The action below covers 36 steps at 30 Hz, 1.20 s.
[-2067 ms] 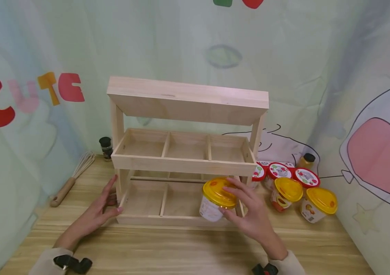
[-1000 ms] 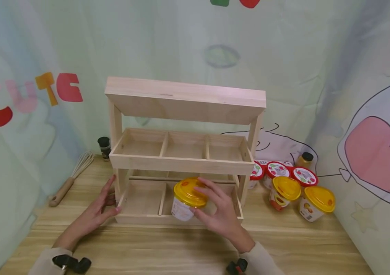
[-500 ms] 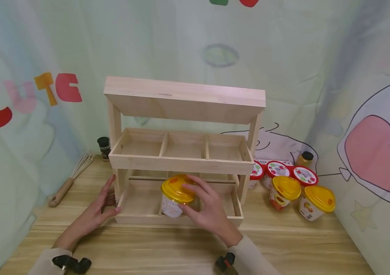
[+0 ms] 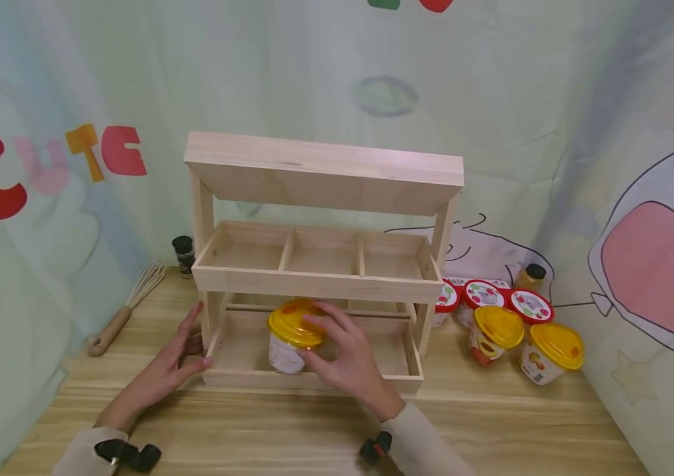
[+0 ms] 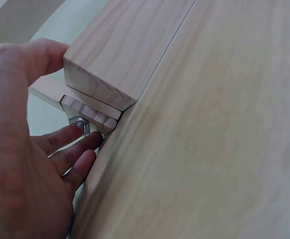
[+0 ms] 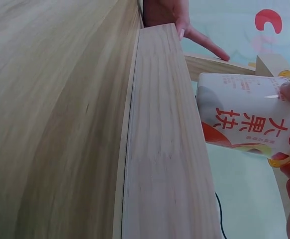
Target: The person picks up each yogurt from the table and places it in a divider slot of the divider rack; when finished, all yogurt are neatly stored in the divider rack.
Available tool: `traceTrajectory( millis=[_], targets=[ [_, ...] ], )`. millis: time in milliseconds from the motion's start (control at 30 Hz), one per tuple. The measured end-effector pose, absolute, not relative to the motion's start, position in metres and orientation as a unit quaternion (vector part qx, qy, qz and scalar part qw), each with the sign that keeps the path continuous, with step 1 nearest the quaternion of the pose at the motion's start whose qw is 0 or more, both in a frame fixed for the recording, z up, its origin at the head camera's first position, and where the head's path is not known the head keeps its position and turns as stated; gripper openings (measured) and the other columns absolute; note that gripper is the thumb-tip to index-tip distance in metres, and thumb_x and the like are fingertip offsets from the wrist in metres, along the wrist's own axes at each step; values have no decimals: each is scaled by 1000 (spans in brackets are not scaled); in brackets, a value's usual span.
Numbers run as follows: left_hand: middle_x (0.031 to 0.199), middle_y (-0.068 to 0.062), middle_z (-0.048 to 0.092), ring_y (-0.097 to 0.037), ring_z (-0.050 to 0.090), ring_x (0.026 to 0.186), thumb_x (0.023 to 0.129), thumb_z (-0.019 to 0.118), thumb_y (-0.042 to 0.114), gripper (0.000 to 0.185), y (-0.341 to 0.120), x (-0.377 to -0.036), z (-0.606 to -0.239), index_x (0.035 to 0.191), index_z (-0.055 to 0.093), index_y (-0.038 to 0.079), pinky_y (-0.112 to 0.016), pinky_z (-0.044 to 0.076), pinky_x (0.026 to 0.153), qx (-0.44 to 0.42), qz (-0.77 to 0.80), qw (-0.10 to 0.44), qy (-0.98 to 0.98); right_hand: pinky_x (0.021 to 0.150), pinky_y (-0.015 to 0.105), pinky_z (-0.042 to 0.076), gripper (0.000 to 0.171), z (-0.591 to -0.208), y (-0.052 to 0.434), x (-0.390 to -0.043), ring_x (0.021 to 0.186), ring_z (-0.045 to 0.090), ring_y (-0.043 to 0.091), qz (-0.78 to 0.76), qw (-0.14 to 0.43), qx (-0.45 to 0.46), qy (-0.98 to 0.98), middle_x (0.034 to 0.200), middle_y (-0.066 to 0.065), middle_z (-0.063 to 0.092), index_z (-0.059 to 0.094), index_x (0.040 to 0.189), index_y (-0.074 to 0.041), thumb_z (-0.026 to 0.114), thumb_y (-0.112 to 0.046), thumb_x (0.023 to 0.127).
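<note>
R hand (image 4: 345, 360) grips yellow-lid cup (image 4: 291, 336) w/ fingers curled round lid & side, holding it tilted over bottom tray of wooden rack (image 4: 313, 281), just above front rail. L hand (image 4: 170, 360), fingers straight, presses rack's lower-left corner on table (image 4: 254, 430). More cups (image 4: 509, 324) sit well right of R hand; whisk (image 4: 125, 307) left of L hand.
</note>
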State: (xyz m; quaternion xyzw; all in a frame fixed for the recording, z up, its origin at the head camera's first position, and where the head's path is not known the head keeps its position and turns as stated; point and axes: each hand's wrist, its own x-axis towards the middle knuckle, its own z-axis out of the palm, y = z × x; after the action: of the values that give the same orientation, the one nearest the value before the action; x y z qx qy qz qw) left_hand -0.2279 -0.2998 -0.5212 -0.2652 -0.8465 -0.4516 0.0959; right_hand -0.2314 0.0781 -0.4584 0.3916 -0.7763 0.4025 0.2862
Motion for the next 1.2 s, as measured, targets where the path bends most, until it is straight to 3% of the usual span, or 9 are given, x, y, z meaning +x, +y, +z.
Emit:
traceTrajectory(
  millis=[333, 900, 1200],
  targets=[
    [145, -45, 51, 12, 58, 121, 94, 72, -6, 110, -298, -227, -519, 174, 0, 13, -13, 54, 91, -278, -468, 98, -833, 102, 40, 62, 55, -457, 68, -238, 127, 69, 32, 397, 304, 413, -761, 147, 18, 64, 71, 133, -8, 91, -12, 82],
    [146, -46, 51, 12, 59, 120, 95, 73, -4, 110, -298, -226, -518, 174, -1, 15, -14, 55, 91, -274, -457, 96, -841, 104, 33, 60, 54, -453, 41, -244, 124, 71, 31, 386, 317, 450, -740, 143, 21, 65, 70, 130, -5, 92, -11, 81],
    [145, -46, 51, 12, 59, 119, 94, 73, -4, 110, -298, -226, -518, 174, -1, 14, -14, 55, 92, -277, -456, 98, -840, 106, 29, 58, 53, -461, 26, -243, 127, 69, 28, 348, 307, 446, -765, 146, 18, 65, 71, 130, -6, 93, -18, 82]
  ],
)
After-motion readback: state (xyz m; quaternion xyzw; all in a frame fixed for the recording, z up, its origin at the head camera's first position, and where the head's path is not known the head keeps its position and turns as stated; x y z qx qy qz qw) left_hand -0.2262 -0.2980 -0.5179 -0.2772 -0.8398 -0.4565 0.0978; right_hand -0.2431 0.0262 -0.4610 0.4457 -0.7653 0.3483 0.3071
